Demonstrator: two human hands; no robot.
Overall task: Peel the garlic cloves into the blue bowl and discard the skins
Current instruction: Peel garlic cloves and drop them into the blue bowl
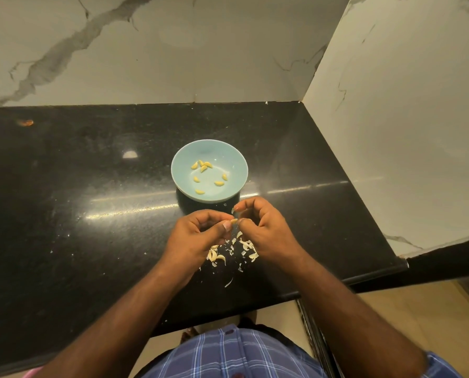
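A light blue bowl (236,170) stands on the black counter and holds several peeled yellow garlic cloves (202,165). Just in front of it, my left hand (197,236) pinches a small garlic clove (233,221) between thumb and fingers. My right hand (266,230) is close against it, its fingertips pinching a bit of skin (232,210) at the clove's tip. Below both hands, a loose heap of pale garlic skins and unpeeled cloves (244,248) lies on the counter, partly hidden by my hands.
The black stone counter (91,186) meets marbled walls at the back and on the right. Its front edge (337,282) runs diagonally near my body. A small orange mark (24,122) lies far left at the back.
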